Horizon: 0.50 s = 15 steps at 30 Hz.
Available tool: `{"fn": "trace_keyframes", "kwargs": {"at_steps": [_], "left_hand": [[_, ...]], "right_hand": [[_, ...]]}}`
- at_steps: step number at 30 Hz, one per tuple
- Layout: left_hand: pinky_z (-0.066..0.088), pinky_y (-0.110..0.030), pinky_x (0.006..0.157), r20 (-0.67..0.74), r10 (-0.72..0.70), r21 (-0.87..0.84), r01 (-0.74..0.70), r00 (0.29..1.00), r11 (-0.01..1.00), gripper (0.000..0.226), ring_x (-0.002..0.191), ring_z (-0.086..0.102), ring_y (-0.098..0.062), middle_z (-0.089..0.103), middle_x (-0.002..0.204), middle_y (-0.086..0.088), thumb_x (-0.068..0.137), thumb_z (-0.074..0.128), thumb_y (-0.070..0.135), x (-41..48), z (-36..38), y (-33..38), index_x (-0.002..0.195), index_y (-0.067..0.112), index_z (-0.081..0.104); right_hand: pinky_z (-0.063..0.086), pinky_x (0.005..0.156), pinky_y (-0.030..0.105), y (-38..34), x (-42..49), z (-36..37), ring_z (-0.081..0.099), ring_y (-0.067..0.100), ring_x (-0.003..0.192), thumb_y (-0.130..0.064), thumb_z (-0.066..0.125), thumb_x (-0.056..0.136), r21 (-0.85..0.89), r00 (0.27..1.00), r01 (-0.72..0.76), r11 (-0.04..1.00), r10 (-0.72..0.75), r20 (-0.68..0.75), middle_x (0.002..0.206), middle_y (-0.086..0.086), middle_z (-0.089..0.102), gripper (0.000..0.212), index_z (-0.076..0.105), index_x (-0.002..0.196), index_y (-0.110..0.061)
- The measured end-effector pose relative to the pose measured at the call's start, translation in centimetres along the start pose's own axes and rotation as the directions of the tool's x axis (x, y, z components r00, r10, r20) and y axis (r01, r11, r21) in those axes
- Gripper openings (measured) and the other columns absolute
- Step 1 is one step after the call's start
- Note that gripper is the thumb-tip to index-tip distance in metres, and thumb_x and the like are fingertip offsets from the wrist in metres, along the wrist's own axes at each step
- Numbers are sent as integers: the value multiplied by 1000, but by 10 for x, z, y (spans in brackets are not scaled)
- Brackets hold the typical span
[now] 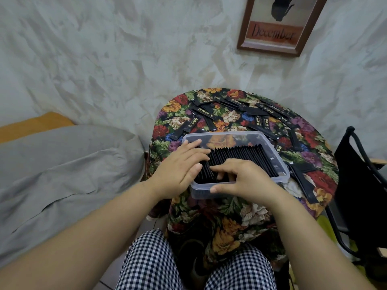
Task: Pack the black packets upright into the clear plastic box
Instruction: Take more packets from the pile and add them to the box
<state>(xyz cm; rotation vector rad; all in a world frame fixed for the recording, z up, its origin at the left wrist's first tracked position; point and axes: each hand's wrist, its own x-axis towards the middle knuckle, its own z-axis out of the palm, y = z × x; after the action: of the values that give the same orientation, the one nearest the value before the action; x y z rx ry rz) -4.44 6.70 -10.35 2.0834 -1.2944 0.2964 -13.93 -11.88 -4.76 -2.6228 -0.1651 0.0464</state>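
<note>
Seen from above, a small round table (230,208) draped in a floral cloth holds a clear plastic box (281,164) at its near edge. Inside the box, a row of black packets (240,156) stands upright, edge to edge. The left hand (178,172) lies flat, fingers straight, on the packets' tops at the box's left end. The right hand (247,181) grips the box's near wall, thumb outside, fingers curled inside. Loose packets (209,114) lie scattered behind the box.
</note>
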Motion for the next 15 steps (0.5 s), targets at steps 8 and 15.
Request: {"fn": "trace_keyframes", "kwargs": {"at_steps": [8,15], "left_hand": [[9,-26,117,-17,-2,6,2,1000,1000,59,131,36,-14,59,123,-4,101,13,42,9,-3,-14,118,11,61],[15,-37,116,4,-1,-16,1,1000,1000,58,131,37,-17,59,123,-4,101,15,42,9,-4,-15,116,11,62]], "right_hand": [[42,68,11,2,25,-23,52,-2,71,-44,74,74,175,999,-47,983,44,19,88,-15,62,53,60,124,-33],[53,84,34,29,106,-70,61,12,90,-28,60,92,192,977,-93,977,126,-170,101,-6,66,25,64,115,-21]]}}
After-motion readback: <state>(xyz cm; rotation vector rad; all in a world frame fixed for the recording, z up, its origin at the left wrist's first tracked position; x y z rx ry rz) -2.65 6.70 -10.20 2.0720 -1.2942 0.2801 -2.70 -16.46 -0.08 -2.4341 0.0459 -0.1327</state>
